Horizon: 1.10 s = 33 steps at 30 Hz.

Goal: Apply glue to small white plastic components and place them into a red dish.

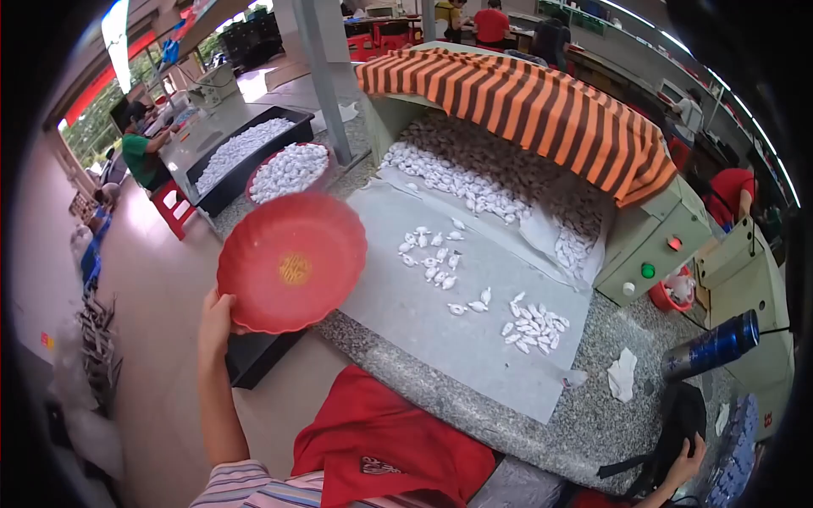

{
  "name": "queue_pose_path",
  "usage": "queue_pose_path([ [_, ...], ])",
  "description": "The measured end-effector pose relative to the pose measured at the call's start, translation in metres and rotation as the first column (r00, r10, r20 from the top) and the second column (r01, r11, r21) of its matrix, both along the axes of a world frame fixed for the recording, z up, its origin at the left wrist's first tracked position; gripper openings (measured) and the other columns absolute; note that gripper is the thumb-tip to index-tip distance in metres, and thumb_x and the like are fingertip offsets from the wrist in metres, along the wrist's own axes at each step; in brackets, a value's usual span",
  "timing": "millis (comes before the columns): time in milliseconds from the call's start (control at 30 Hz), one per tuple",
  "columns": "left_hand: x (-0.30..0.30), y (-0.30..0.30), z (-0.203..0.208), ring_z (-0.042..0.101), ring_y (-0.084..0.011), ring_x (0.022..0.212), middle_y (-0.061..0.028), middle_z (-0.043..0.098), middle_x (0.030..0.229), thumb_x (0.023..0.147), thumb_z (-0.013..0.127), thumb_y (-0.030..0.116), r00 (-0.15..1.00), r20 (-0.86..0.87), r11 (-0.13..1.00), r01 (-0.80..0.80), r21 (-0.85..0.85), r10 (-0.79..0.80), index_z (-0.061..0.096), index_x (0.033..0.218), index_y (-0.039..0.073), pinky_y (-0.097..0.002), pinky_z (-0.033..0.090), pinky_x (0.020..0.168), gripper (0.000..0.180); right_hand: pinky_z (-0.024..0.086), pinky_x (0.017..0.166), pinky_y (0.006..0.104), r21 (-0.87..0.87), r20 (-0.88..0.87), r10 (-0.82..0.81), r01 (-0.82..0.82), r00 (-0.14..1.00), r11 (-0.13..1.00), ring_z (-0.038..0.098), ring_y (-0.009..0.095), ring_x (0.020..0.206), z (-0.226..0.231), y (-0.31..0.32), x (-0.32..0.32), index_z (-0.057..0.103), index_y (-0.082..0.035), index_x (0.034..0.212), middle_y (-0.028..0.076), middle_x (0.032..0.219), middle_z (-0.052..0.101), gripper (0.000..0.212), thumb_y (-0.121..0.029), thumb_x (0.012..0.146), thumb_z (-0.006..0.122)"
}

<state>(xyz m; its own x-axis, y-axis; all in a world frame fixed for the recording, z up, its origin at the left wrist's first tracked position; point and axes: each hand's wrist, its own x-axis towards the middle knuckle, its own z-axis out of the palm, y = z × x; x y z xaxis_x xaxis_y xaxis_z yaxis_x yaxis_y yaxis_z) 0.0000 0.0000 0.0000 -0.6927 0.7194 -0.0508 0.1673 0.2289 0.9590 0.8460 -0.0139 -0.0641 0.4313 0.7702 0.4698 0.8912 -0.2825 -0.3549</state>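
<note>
My left hand (217, 320) grips the rim of a red plastic plate (330, 245) with a scalloped edge and a gold mark in its middle. The plate is bare inside and tilted toward me, left of the worktop. At the lower right, my right hand (688, 459) has its fingers on the edge of a black cloth bag (682, 415) with a strap. Small white wrapped pieces (533, 326) lie in loose groups on a pale sheet (406, 313). Many more white pieces (474, 188) are heaped under the hood of a machine.
An orange-and-brown striped cloth (517, 97) drapes the machine (648, 245). White pieces fill a black tray (224, 196) and a red basin (326, 173) behind the plate. A blue bottle (711, 345) and crumpled tissue (622, 374) are at right. Other people work farther off.
</note>
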Motion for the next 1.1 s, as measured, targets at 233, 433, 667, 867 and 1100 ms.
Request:
queue_pose_path([
  [233, -0.046, 0.031, -0.059, 0.056, -0.0169, 0.043, -0.0092, 0.058, 0.064, 0.077, 0.039, 0.009, 0.99, 0.141, 0.997, 0.021, -0.075, -0.01, 0.048, 0.102, -0.001, -0.0222, 0.044, 0.034, 0.028, 0.035, 0.093, 0.0327, 0.265, 0.011, -0.086, 0.08, 0.996, 0.961, 0.049, 0.027, 0.108, 0.0, 0.016, -0.156, 0.05, 0.001, 0.115, 0.015, 0.114, 0.053, 0.047, 0.009, 0.07, 0.039],
  [433, -0.03, 0.098, -0.071, 0.061, -0.0298, 0.073, -0.0141, 0.059, 0.078, 0.089, 0.042, 0.036, 0.579, -0.809, 0.971, -0.235, -0.043, 0.104, 0.04, 0.121, -0.003, -0.0335, 0.048, 0.064, 0.05, 0.039, 0.087, 0.0296, 0.168, -0.643, 0.251, -0.186, 0.723, 0.968, 0.049, 0.02, 0.103, -0.014, 0.049, -0.297, 0.045, -0.001, 0.121, 0.011, 0.113, 0.052, 0.054, 0.009, 0.068, 0.05],
  [667, 0.147, 0.142, -0.06, 0.055, -0.0263, 0.078, -0.0113, 0.054, 0.09, 0.074, 0.06, 0.006, 0.455, -0.728, 0.653, 0.757, 0.013, -0.513, 0.056, 0.099, 0.003, -0.033, 0.045, 0.067, 0.026, 0.042, 0.076, 0.0284, -0.008, -0.61, 0.182, -0.235, 0.771, 0.972, 0.049, 0.017, 0.091, -0.016, 0.083, -0.354, 0.047, -0.002, 0.119, 0.01, 0.106, 0.053, 0.057, -0.001, 0.066, 0.067],
  [867, 0.182, 0.151, -0.124, 0.053, -0.0265, 0.08, -0.0092, 0.05, 0.085, 0.073, 0.055, 0.01, 0.368, -0.748, 0.635, 0.767, -0.091, -0.552, 0.057, 0.091, 0.006, -0.035, 0.048, 0.066, 0.018, 0.043, 0.072, 0.0255, 0.029, -0.559, 0.292, -0.334, 0.776, 0.942, 0.052, 0.014, 0.082, -0.044, 0.087, -0.343, 0.051, 0.002, 0.113, 0.008, 0.098, 0.056, 0.044, -0.003, 0.072, 0.064],
  [1100, 0.187, 0.134, -0.068, 0.059, -0.0203, 0.073, -0.0106, 0.058, 0.082, 0.072, 0.064, 0.011, 0.397, -0.095, 0.376, 0.909, 0.182, -0.913, 0.055, 0.087, 0.001, -0.0308, 0.047, 0.063, 0.02, 0.045, 0.079, 0.034, 0.007, -0.528, 0.13, -0.149, 0.839, 0.989, 0.058, 0.024, 0.085, 0.01, 0.073, -0.403, 0.058, 0.007, 0.102, 0.019, 0.098, 0.06, 0.037, -0.013, 0.072, 0.065],
])
